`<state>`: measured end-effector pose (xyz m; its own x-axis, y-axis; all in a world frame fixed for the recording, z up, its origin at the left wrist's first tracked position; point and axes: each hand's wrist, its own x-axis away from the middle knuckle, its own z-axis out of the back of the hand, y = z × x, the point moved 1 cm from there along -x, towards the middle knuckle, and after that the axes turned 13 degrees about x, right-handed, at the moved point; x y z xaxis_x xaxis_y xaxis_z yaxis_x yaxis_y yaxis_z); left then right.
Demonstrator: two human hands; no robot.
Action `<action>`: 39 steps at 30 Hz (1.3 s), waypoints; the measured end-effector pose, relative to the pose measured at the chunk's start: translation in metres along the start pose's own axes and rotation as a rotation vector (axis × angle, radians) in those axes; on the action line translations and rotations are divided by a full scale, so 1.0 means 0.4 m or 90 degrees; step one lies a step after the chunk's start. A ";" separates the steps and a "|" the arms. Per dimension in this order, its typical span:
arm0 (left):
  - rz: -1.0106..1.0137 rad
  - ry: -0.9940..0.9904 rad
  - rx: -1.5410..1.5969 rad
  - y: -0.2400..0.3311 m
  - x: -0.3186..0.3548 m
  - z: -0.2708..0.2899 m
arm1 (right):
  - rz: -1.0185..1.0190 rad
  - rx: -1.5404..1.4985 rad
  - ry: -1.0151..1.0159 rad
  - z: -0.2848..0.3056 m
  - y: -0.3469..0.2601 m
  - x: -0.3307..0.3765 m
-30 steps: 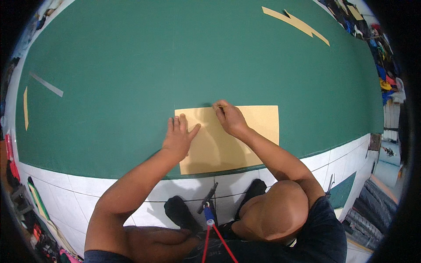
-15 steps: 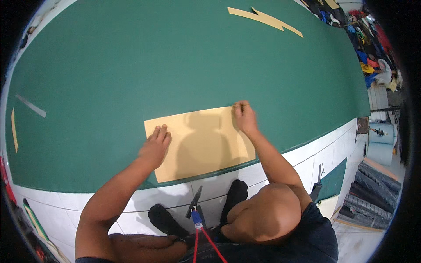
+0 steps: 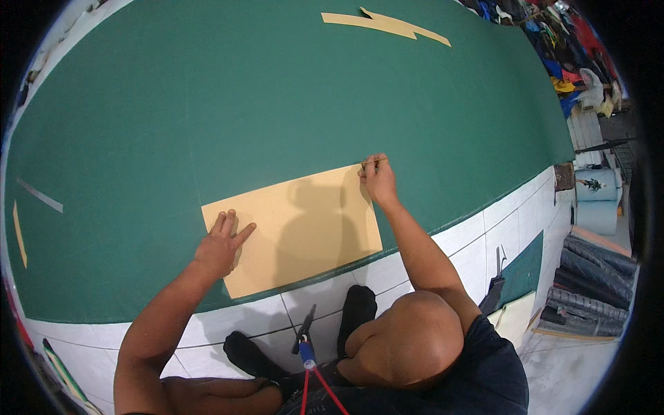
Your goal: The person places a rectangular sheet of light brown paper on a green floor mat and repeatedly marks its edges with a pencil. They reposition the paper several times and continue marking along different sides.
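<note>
A tan rectangular sheet (image 3: 259, 249), like card, lies flat near the front edge of a large green sheet of material (image 3: 270, 111). My left hand (image 3: 218, 247) presses on the card's left side, its fingers and thumb spread. At the card's far right corner, my right hand (image 3: 379, 181) pinches a thin, dark, stick-like tool (image 3: 374, 161). Its tip is too small to make out. The shadow of my head and shoulders falls across the card.
Jagged tan offcuts (image 3: 387, 25) lie at the far side of the green material. A grey strip (image 3: 40, 195) and a thin tan strip (image 3: 20, 235) rest at its left. Dark rolls (image 3: 591, 287) and a heap of mixed scraps (image 3: 567, 55) are at right.
The view has shifted, moving the whole scene in the picture. My left hand has spread its thumb out and sits closer to the card's left edge. My right hand stays by the far right corner.
</note>
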<state>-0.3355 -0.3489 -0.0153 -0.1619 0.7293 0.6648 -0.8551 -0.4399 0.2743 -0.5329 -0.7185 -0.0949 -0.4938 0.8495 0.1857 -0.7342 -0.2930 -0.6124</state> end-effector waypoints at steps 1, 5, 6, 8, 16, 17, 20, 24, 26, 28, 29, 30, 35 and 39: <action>0.002 -0.001 -0.005 0.002 0.000 0.002 | -0.007 -0.009 0.003 0.002 -0.003 0.002; 0.003 0.000 -0.014 0.006 0.005 0.011 | -0.018 -0.036 0.011 0.007 -0.024 0.015; 0.005 -0.003 -0.019 0.006 0.007 0.012 | -0.016 -0.040 0.012 0.007 -0.031 0.020; 0.003 -0.005 -0.027 0.011 0.004 0.015 | -0.005 -0.029 0.022 0.009 -0.018 0.017; -0.030 0.063 0.032 -0.014 -0.010 -0.025 | 0.082 0.114 0.081 0.010 -0.047 0.040; -0.033 0.080 0.037 -0.018 -0.013 -0.034 | 0.109 0.172 0.079 0.008 -0.064 0.054; -0.048 0.128 0.017 -0.026 -0.019 -0.057 | 0.183 0.227 0.042 -0.019 -0.121 0.096; -0.099 0.192 0.013 -0.053 -0.026 -0.091 | 0.274 0.147 -0.022 -0.065 -0.214 0.172; -0.097 0.205 0.005 -0.072 -0.030 -0.096 | 0.315 0.075 -0.153 -0.086 -0.264 0.248; -0.072 0.173 -0.005 -0.067 -0.014 -0.105 | 0.329 0.097 -0.306 -0.103 -0.300 0.362; -0.058 0.143 -0.015 -0.055 -0.014 -0.082 | 0.405 0.105 -0.349 -0.125 -0.289 0.414; -0.052 0.116 -0.014 -0.051 -0.012 -0.064 | 0.485 0.110 -0.387 -0.152 -0.270 0.466; -0.028 0.033 -0.007 -0.023 -0.002 -0.030 | 0.692 -0.046 -0.459 -0.271 -0.275 0.630; -0.019 0.013 -0.022 -0.014 0.005 -0.027 | 0.721 -0.081 -0.472 -0.329 -0.305 0.667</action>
<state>-0.3361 -0.3395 -0.0231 -0.1456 0.7530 0.6417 -0.8760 -0.3995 0.2701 -0.5140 -0.3984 -0.0718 -0.9544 -0.2730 -0.1208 0.2654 -0.5906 -0.7621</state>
